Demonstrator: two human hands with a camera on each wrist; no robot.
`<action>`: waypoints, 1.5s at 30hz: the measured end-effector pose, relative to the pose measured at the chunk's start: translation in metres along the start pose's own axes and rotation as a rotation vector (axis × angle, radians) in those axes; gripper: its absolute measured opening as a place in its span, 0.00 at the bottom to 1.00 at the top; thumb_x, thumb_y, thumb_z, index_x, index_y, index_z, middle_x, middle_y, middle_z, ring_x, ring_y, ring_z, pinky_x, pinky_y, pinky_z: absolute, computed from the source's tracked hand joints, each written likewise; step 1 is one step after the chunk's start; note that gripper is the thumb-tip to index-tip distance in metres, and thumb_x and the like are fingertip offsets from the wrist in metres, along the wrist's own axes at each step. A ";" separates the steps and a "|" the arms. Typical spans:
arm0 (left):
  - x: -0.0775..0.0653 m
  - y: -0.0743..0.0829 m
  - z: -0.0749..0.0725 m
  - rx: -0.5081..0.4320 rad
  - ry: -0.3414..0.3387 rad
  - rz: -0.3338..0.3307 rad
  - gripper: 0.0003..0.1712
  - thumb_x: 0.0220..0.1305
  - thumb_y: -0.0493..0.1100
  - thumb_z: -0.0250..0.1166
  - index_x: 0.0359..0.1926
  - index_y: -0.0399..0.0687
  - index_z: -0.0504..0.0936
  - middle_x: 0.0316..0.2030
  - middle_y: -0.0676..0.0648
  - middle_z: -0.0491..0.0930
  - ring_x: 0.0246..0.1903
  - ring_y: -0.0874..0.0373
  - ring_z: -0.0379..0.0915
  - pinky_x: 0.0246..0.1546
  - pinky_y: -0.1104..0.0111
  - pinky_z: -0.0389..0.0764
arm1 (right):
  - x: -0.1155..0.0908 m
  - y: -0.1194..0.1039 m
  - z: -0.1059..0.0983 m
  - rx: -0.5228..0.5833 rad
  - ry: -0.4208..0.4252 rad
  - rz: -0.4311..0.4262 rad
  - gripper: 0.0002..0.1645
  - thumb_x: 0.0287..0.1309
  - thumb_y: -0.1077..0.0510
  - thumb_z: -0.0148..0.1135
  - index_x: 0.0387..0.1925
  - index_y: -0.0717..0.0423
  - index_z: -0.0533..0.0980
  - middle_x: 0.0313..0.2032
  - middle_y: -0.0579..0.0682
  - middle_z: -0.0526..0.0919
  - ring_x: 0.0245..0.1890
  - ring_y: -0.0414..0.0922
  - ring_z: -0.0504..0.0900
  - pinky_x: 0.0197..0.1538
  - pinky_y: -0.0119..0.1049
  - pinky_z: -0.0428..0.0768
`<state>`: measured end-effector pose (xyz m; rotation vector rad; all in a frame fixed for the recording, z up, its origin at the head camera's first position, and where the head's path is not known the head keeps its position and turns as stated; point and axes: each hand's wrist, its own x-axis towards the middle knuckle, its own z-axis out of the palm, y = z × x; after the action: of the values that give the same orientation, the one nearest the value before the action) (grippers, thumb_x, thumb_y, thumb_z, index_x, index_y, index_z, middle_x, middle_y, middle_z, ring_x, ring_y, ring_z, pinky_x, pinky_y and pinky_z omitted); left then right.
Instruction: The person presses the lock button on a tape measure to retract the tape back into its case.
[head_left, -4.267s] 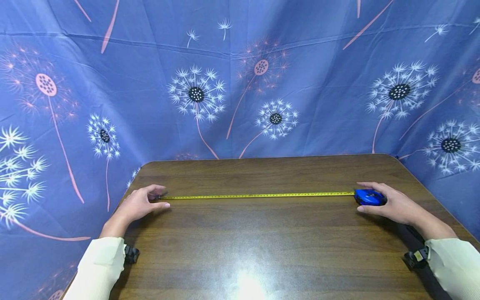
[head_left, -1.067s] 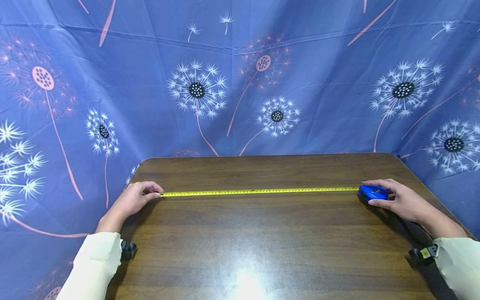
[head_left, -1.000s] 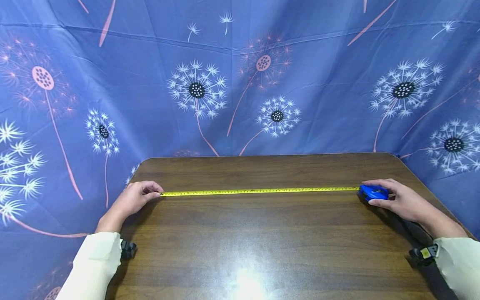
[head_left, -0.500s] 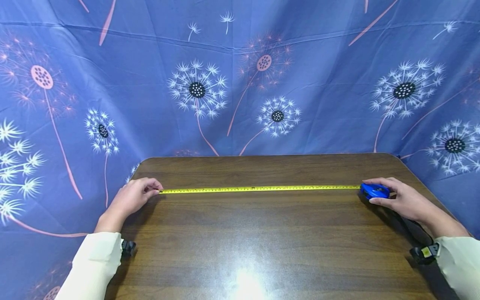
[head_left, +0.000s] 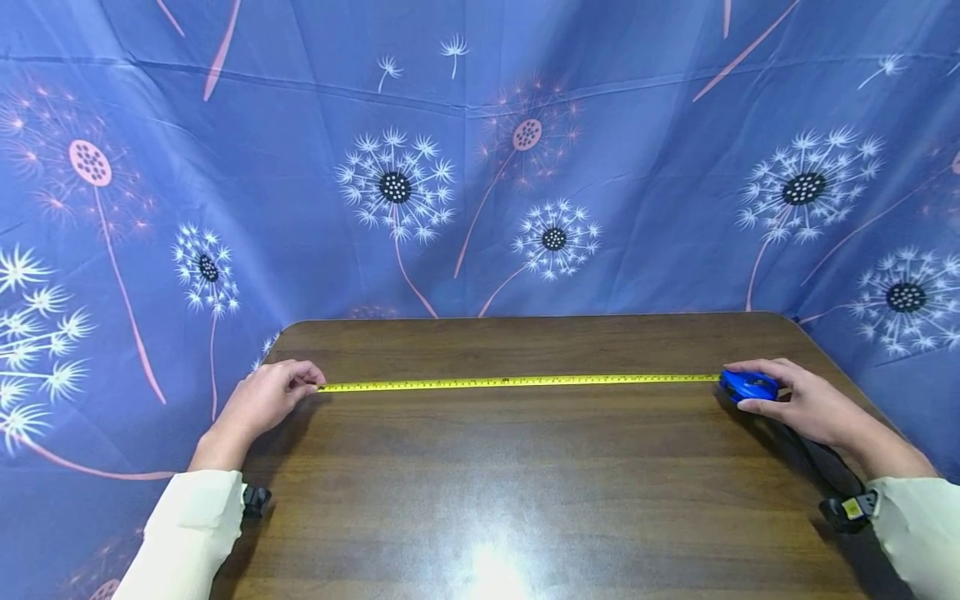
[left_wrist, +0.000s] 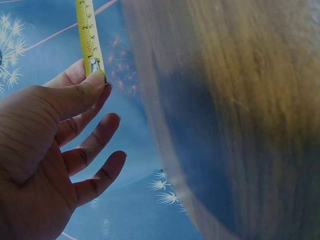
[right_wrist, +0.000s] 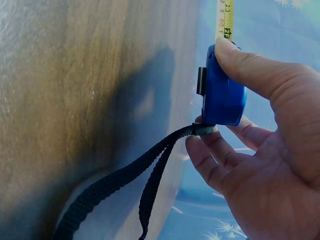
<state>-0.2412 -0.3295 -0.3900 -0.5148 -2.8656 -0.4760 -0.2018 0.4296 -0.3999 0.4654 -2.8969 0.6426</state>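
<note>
A blue tape measure [head_left: 748,386] is drawn out, its yellow blade [head_left: 517,382] running nearly straight across between my two hands. My left hand [head_left: 272,395] pinches the blade's hooked end between thumb and forefinger; the other fingers are spread loosely in the left wrist view. With thumb on one side and fingers on the other, my right hand [head_left: 813,402] grips the case. In the right wrist view the case [right_wrist: 225,90] stands on edge, the blade leaving it near the 60 mark, and a black wrist strap [right_wrist: 125,167] hangs from its end.
Beneath the tape lies a brown wood-grain table [head_left: 510,467] with rounded far corners and a bright glare spot near the front. A blue dandelion-print cloth [head_left: 480,192] hangs behind it and at both sides. Small black cameras sit at both wrists.
Since the earliest frame the left fingers have come together on the blade's end, and the right hand with the case has shifted slightly right. In the last second hands and tape have barely moved.
</note>
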 end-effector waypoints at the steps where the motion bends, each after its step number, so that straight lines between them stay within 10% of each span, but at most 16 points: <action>1: 0.000 -0.001 0.000 -0.001 0.000 0.002 0.08 0.65 0.34 0.71 0.40 0.53 0.88 0.34 0.53 0.87 0.36 0.51 0.83 0.36 0.46 0.78 | 0.000 0.000 0.001 -0.003 0.006 -0.006 0.32 0.61 0.56 0.75 0.64 0.54 0.76 0.57 0.66 0.78 0.52 0.62 0.76 0.40 0.40 0.76; 15: 0.002 -0.002 0.001 0.003 0.000 0.011 0.07 0.65 0.35 0.71 0.40 0.53 0.88 0.34 0.53 0.87 0.35 0.53 0.83 0.36 0.47 0.78 | -0.002 0.003 0.004 -0.016 0.046 -0.041 0.31 0.58 0.57 0.77 0.63 0.53 0.78 0.54 0.63 0.80 0.49 0.45 0.75 0.40 0.35 0.76; 25: 0.003 -0.002 0.002 -0.001 -0.019 -0.002 0.07 0.66 0.36 0.70 0.41 0.54 0.88 0.36 0.52 0.87 0.37 0.52 0.83 0.38 0.46 0.78 | -0.001 0.002 0.000 0.001 0.006 -0.001 0.31 0.61 0.56 0.75 0.64 0.55 0.76 0.57 0.68 0.77 0.52 0.65 0.75 0.40 0.40 0.76; 45: 0.000 -0.004 -0.001 -0.002 0.000 0.015 0.08 0.67 0.35 0.69 0.40 0.54 0.87 0.36 0.52 0.87 0.33 0.56 0.80 0.34 0.49 0.76 | 0.002 -0.002 0.001 -0.014 0.045 -0.040 0.31 0.59 0.58 0.76 0.63 0.53 0.77 0.54 0.63 0.80 0.49 0.55 0.75 0.40 0.32 0.75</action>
<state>-0.2430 -0.3336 -0.3899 -0.5361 -2.8600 -0.4764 -0.2027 0.4266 -0.3996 0.4995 -2.8408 0.6177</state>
